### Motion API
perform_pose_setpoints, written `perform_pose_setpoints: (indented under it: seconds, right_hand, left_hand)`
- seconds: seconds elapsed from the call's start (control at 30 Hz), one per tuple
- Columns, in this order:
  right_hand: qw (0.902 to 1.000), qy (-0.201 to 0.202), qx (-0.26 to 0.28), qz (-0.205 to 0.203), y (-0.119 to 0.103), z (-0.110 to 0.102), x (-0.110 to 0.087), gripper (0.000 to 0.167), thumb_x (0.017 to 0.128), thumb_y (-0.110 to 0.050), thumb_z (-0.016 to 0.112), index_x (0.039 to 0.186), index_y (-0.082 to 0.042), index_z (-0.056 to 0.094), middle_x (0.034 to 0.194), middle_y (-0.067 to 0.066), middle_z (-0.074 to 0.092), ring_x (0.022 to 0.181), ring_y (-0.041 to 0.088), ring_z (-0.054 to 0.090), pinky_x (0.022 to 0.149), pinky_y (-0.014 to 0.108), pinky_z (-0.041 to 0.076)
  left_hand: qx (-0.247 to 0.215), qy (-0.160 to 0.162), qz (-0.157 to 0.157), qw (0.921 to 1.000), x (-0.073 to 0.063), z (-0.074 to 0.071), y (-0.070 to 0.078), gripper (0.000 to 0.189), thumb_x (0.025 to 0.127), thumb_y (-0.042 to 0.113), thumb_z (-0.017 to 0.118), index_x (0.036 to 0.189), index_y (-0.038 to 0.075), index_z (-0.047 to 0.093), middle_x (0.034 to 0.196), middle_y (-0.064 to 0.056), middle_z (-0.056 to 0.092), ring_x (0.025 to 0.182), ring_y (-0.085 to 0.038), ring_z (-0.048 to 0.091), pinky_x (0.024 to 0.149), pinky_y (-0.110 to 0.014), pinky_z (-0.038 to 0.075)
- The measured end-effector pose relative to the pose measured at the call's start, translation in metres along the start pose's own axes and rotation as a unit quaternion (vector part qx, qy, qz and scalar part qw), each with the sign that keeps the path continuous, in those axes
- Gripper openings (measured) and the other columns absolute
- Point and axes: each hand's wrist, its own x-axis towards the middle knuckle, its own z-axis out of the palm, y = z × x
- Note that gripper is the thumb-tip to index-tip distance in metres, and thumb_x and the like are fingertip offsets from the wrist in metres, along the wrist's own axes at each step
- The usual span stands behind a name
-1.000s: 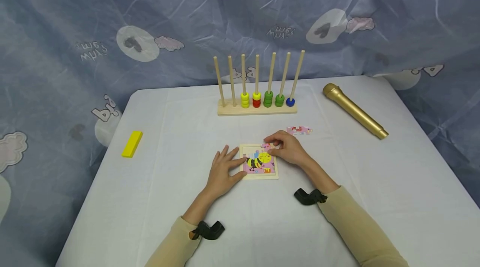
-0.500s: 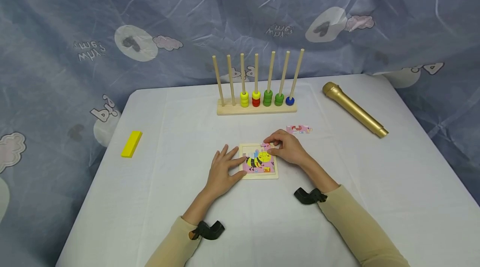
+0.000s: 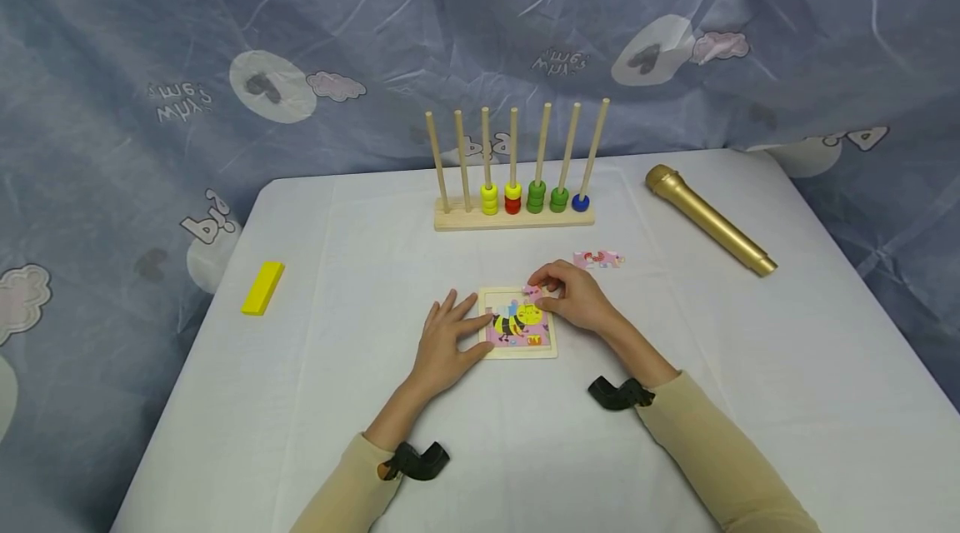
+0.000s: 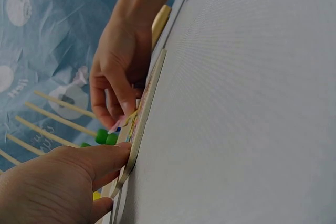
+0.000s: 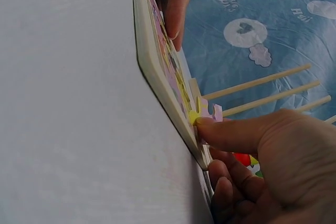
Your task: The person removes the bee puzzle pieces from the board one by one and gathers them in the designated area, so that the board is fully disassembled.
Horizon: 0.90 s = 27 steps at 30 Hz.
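A small wooden jigsaw puzzle tray (image 3: pixel 517 354) with a bee picture lies on the white table in the head view. My left hand (image 3: pixel 442 350) rests at its left side, fingers spread, with thumb and index fingertip on the rim. At the tray's upper right corner my right hand (image 3: pixel 576 297) pinches a pink and yellow puzzle piece (image 3: pixel 531 291). The right wrist view has this piece tilted up from the tray under the thumb. The fingers partly hide it. Just beyond the right hand lies a loose pink puzzle part (image 3: pixel 597 259).
Behind the tray stands a wooden peg stand (image 3: pixel 513 221) with coloured beads on several of its upright rods. A gold microphone (image 3: pixel 711 221) lies at the back right, and a yellow block (image 3: pixel 262 289) at the left. A printed blue-grey cloth (image 3: pixel 420 17) hangs behind the table.
In my right fingers the puzzle piece has tilted up a little at the tray's corner. The left hand and the tray have stayed in place.
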Motion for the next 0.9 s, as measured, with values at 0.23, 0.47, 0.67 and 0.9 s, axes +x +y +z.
perform_pose_setpoints:
  seconds: [0.23,0.47,0.67,0.9]
  right_hand:
    - [0.9993,-0.008,0.035,-0.012,-0.002,-0.001,-0.004,0.017,0.086,0.002,0.067,0.101,-0.007,0.067,0.091,0.007,0.065,0.081,0.019,0.053,0.07,0.024,0.044]
    - [0.9983,-0.014,0.054,-0.017,-0.007,-0.006,-0.007,0.013,0.089,0.002,0.064,0.1,-0.005,0.068,0.087,0.011,0.064,0.08,0.021,0.054,0.068,0.022,0.042]
    - [0.9964,-0.015,0.084,0.001,-0.002,-0.007,-0.005,0.013,0.091,-0.002,0.064,0.102,-0.007,0.069,0.088,0.007,0.065,0.079,0.02,0.053,0.069,0.022,0.045]
    - [0.9884,-0.001,0.148,0.031,-0.012,-0.014,-0.001,0.017,0.091,-0.003,0.063,0.107,-0.005,0.069,0.097,0.013,0.066,0.082,0.021,0.055,0.069,0.022,0.047]
  left_hand:
    - [-0.003,-0.003,-0.001,1.0,0.0,0.001,0.002,0.043,0.083,0.024,0.076,0.123,0.011,0.07,0.147,-0.016,0.049,0.146,-0.043,0.026,0.116,-0.065,0.015]
    - [-0.002,-0.005,0.001,1.0,0.002,0.004,0.002,0.042,0.083,0.025,0.076,0.123,0.012,0.07,0.147,-0.015,0.049,0.146,-0.043,0.026,0.116,-0.065,0.016]
    - [0.002,-0.004,0.006,1.0,0.002,0.004,0.002,0.042,0.083,0.027,0.076,0.123,0.012,0.07,0.147,-0.015,0.049,0.145,-0.044,0.027,0.115,-0.065,0.017]
    - [0.002,0.004,-0.002,1.0,-0.001,0.001,0.0,0.042,0.083,0.025,0.076,0.122,0.012,0.07,0.146,-0.016,0.051,0.145,-0.044,0.028,0.115,-0.066,0.017]
